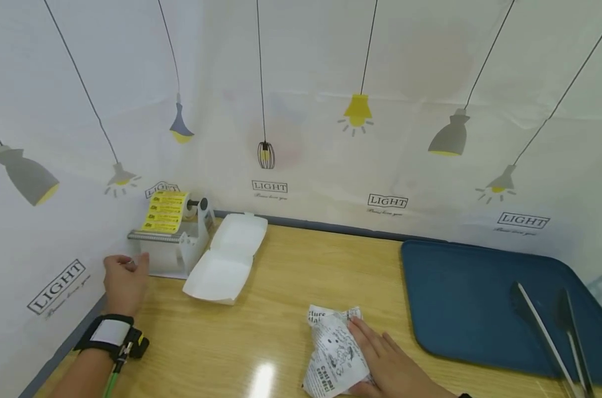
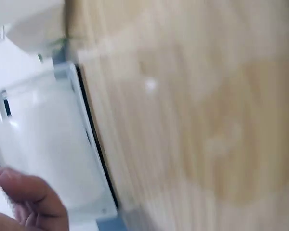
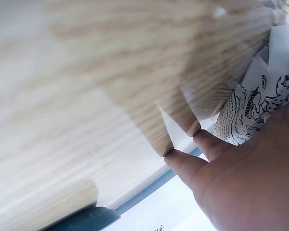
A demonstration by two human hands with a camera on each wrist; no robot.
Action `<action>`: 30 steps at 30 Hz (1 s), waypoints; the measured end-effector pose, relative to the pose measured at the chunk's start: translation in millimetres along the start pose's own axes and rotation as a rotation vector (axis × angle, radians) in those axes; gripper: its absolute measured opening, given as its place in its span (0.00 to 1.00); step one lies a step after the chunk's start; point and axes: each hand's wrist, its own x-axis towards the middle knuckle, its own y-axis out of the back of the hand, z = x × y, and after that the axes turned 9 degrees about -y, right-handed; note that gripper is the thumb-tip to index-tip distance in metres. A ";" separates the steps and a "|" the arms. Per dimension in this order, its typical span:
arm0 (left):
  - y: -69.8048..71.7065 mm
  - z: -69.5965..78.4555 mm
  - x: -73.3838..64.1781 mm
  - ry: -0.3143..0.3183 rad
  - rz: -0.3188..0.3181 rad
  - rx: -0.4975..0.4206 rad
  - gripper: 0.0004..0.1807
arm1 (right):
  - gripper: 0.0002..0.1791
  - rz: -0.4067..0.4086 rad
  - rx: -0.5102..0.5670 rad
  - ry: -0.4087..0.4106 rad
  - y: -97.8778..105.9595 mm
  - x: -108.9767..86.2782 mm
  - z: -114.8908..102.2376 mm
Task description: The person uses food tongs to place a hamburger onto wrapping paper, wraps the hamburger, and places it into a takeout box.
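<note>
At the left, my left hand (image 1: pixel 126 284) is raised by the front of a label dispenser (image 1: pixel 196 243), its fingers bent and its thumb beside the dispenser. I cannot tell whether a label lies between those fingertips. Yellow printed labels (image 1: pixel 165 212) run from the roll down to the dispenser's toothed edge. In the left wrist view the bent fingers show before the dispenser's pale side (image 2: pixel 53 144). My right hand (image 1: pixel 392 362) rests with fingers extended on a package wrapped in printed paper (image 1: pixel 333 351) on the table. The right wrist view shows two fingertips touching the tabletop beside the wrapping (image 3: pixel 253 106).
An open white cardboard box (image 1: pixel 223 271) lies right of the dispenser. On the right, a dark blue tray (image 1: pixel 460 298) holds metal tongs (image 1: pixel 546 331). A wall covering printed with lamps (image 1: pixel 310 138) borders the wooden table (image 1: pixel 221 342) at the back and left.
</note>
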 end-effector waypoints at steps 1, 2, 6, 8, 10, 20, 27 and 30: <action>-2.7 3.4 -1.7 0.000 -0.001 0.002 0.32 | 0.52 0.000 0.002 -0.005 -0.4 0.0 0.3; -5.7 5.9 -2.9 -0.002 -0.026 -0.005 0.33 | 0.52 -0.003 0.010 -0.009 -0.6 0.2 0.3; -13.7 9.1 -2.6 0.031 -0.131 -0.061 0.40 | 0.53 -0.026 0.047 -0.022 -2.1 1.4 -0.6; -14.5 8.7 -0.6 0.046 -0.152 -0.100 0.42 | 0.53 -0.040 0.061 -0.025 -3.5 2.1 -1.9; -13.2 8.4 1.6 0.056 -0.150 -0.132 0.41 | 0.54 -0.051 0.058 -0.035 -5.1 2.4 -2.4; 3.2 -1.5 7.2 0.066 -0.061 0.049 0.27 | 0.54 -0.032 0.047 -0.046 -8.1 1.6 0.1; 14.7 -9.2 11.8 -0.007 -0.133 0.205 0.23 | 0.54 -0.024 0.044 -0.069 -6.5 2.2 -1.3; 15.7 -11.1 13.3 0.006 -0.176 0.194 0.26 | 0.54 -0.015 0.024 -0.073 -6.7 2.2 -1.5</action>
